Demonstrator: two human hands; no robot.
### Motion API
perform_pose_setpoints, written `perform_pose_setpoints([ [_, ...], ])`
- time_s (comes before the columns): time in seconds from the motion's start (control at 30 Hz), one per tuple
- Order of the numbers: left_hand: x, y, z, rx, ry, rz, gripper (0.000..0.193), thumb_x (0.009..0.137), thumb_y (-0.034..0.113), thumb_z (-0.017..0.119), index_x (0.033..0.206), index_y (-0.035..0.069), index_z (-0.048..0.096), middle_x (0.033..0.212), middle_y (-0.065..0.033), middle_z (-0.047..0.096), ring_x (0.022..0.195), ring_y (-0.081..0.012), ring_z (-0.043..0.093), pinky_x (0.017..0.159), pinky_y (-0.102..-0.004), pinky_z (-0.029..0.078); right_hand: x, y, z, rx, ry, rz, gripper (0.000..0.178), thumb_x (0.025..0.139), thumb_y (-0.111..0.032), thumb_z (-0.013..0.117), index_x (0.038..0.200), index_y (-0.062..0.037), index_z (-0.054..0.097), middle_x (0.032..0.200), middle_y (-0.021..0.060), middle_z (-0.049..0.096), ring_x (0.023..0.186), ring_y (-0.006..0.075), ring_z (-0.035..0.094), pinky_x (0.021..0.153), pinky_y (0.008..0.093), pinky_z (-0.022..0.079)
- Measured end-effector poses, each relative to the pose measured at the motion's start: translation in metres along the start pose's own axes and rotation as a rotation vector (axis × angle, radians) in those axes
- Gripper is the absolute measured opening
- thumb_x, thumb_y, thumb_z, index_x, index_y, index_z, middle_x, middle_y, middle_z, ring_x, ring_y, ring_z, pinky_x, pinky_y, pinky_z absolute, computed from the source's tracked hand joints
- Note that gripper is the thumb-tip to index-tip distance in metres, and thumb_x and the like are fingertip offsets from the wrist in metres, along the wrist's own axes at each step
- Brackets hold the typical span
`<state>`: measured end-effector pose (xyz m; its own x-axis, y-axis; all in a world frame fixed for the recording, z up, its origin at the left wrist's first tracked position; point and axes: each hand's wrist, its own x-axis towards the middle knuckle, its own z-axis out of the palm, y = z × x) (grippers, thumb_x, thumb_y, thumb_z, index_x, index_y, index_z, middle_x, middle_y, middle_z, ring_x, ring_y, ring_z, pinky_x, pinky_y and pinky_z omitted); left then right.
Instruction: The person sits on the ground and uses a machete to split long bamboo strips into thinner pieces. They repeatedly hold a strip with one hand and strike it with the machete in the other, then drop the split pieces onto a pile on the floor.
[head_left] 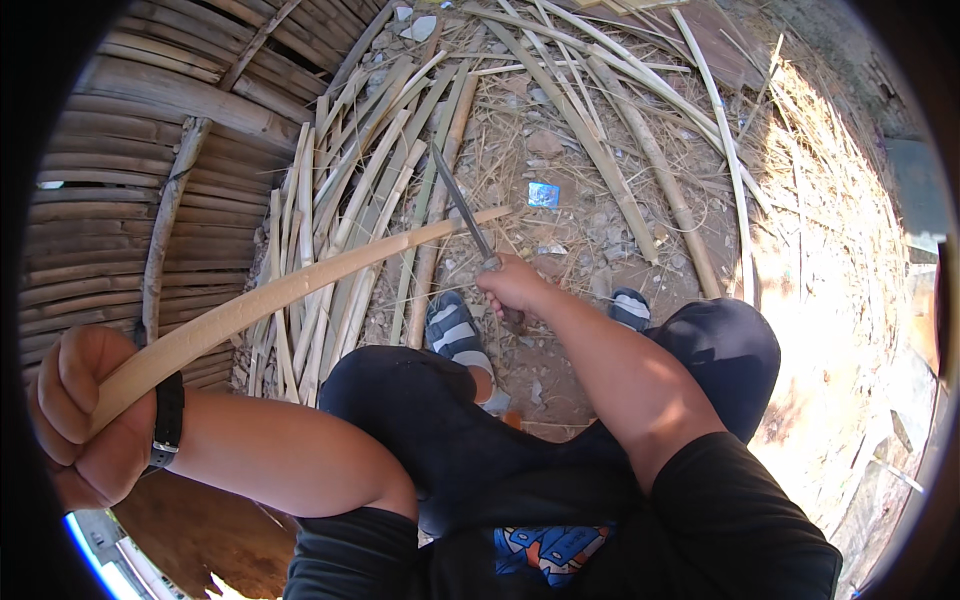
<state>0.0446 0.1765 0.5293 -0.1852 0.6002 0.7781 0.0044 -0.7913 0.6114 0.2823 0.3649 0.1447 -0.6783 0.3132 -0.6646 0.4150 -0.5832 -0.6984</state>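
Note:
My left hand [85,415] is closed around the near end of a long, pale bamboo strip [285,285], raised at the far left. From there the strip slants up and away to the right, its far end above the ground before me. My right hand [515,288] grips the handle of a knife [460,200] with a long, narrow dark blade. The blade crosses the strip near its far end; whether the two touch I cannot tell. Fingers of both hands are wrapped tight.
Many split bamboo strips [350,200] lie in a pile left of my feet, beside a bamboo slat wall [110,235]. More poles [660,170] lie ahead on the right. Shavings and stones litter the ground around a small blue packet [543,195]. Sunlit straw [830,200] spreads at the right.

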Motion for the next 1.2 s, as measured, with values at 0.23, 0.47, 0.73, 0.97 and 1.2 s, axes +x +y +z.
perform_pose_setpoints([
  [0.23,-0.002,-0.002,-0.014,-0.007,-0.142,0.065,0.046,0.079,0.012,0.066,0.054,0.034,0.034,0.048,0.0197,0.032,0.045,0.0074,0.031,0.046,-0.0103,0.021,0.018,0.023,0.018,-0.627,0.268,-0.64,0.056,0.085,-0.013,0.068,0.136,0.0062,0.052,0.073,0.0112,0.066,0.054,0.0185,0.064,0.048,0.0355,0.052],
  [0.47,-0.013,0.004,-0.022,-0.166,-0.221,0.049,0.054,0.079,0.009,0.073,0.055,0.032,0.031,0.052,0.0205,0.033,0.049,0.009,0.035,0.049,-0.0086,0.024,-0.001,-0.003,0.004,-0.391,0.202,-0.237,0.056,0.081,-0.021,0.07,0.128,0.0083,0.058,0.077,0.0207,0.07,0.066,0.0297,0.071,0.063,0.0412,0.057],
  [0.73,-0.007,-0.003,-0.007,-0.145,-0.216,0.057,0.05,0.082,0.014,0.071,0.055,0.033,0.034,0.051,0.0197,0.035,0.049,0.0084,0.035,0.05,-0.0087,0.025,0.032,0.029,-0.013,-0.06,0.129,0.105,0.066,0.084,-0.018,0.069,0.141,0.0092,0.048,0.08,0.0161,0.068,0.058,0.0205,0.067,0.05,0.0356,0.053],
  [0.97,0.004,0.0,-0.003,0.062,-0.018,-0.002,0.038,0.083,0.029,0.059,0.054,0.034,0.036,0.045,0.0197,0.033,0.043,0.0064,0.032,0.046,-0.0102,0.024,0.001,-0.001,0.047,-0.274,0.24,-0.354,0.06,0.078,-0.026,0.072,0.124,0.0112,0.062,0.092,0.0275,0.072,0.091,0.0419,0.072,0.087,0.0462,0.055],
  [1.2,0.003,-0.003,0.005,0.019,-0.073,0.048,0.036,0.081,0.03,0.06,0.052,0.036,0.039,0.045,0.0207,0.033,0.041,0.0058,0.032,0.045,-0.0099,0.024,0.023,0.032,-0.006,-0.042,0.166,0.053,0.052,0.079,-0.021,0.07,0.119,0.0103,0.063,0.076,0.023,0.069,0.063,0.0281,0.07,0.064,0.0407,0.057],
])
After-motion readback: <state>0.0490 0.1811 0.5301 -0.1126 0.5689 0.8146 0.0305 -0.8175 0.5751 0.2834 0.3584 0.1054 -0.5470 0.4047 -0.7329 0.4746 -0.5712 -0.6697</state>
